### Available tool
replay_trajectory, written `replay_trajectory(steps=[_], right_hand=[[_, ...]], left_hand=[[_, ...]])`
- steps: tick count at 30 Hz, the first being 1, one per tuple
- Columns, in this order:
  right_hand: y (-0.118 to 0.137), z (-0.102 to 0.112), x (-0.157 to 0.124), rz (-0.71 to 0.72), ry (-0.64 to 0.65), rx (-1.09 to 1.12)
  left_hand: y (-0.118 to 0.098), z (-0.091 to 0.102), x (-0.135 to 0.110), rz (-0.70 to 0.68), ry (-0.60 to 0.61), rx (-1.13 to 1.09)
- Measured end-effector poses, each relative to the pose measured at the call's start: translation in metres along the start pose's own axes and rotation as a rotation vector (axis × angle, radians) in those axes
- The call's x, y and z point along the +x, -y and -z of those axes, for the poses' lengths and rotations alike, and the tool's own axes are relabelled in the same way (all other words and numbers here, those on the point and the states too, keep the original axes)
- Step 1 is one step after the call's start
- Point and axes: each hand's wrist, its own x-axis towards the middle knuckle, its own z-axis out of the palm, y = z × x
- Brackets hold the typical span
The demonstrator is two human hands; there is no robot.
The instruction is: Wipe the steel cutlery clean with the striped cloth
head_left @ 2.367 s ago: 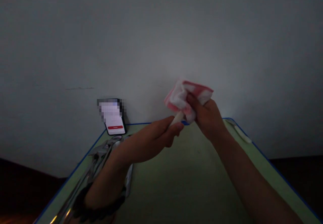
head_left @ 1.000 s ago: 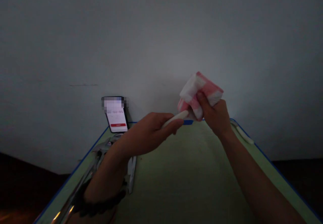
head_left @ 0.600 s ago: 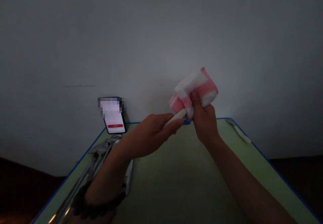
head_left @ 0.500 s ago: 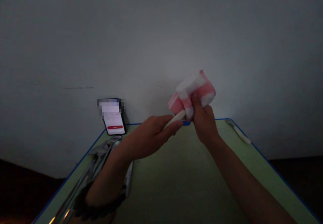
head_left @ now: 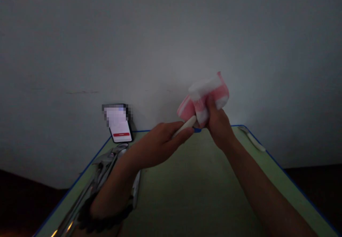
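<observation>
My left hand (head_left: 160,142) is closed on the white handle of a utensil (head_left: 186,126), held above the green table (head_left: 192,194). The utensil's far end is wrapped in a pink and white cloth (head_left: 204,96). My right hand (head_left: 219,124) is closed around that cloth, thumb pressed on top. What kind of utensil it is stays hidden under the cloth. A dark band sits on my left wrist.
A phone (head_left: 119,124) with a lit screen leans against the grey wall at the table's back left. Several metal utensils (head_left: 101,169) lie along the left edge. Another white-handled utensil (head_left: 252,139) lies at the back right corner. The table has a blue rim.
My right hand has kept shifting and turning the cloth around the utensil's end. My left hand has held the handle nearly still.
</observation>
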Motion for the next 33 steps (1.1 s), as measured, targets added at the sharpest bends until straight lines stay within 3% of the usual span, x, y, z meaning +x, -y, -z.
replay_trajectory(steps=[8, 33], right_hand=[[0.017, 0.01, -0.002, -0.01, 0.042, -0.161], [0.01, 0.008, -0.001, 0.001, 0.09, -0.082]], left_hand=[[0.0, 0.0, 0.001, -0.014, -0.005, -0.028], [0.002, -0.001, 0.0, -0.003, 0.061, -0.031]])
